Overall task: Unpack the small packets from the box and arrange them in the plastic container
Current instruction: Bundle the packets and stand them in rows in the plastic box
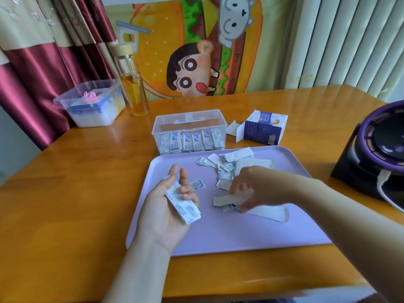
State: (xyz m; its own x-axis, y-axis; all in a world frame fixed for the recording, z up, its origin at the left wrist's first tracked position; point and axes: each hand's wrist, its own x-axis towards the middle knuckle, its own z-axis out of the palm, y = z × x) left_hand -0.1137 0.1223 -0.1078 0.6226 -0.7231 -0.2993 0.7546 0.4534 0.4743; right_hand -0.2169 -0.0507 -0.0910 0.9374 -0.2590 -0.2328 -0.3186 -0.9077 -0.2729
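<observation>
At the far left a lidded storage tub (91,103) with blue and white contents sits on the wooden table (76,193), and just to its right stands a glass bottle (134,84) holding amber liquid under a pale cap.

A lavender tray (218,235) lies in the middle of the table. Over its left part the left hand (168,206) is turned palm up, and its middle fingers curl down onto a stack of packets (185,207) lying across the palm, holding it there. A single packet (197,185) lies flat on the tray just beyond those fingers.

Behind the tray's far edge the clear plastic container (157,127) stands open, with a row of packets (192,143) upright along its near wall.

A loose pile of packets (231,165) is scattered over the tray's far right part. The right hand (258,186) reaches in from the right with its palm down. Its fingers and thumb close on a long packet (225,200) that sticks out to the left — the fingertips are a little blurred. More packets lie under and beside it.

The box (265,129), blue and white, rests on the table to the right of the container with its end flap open. A purple and black appliance (380,149) sits at the right edge.
</observation>
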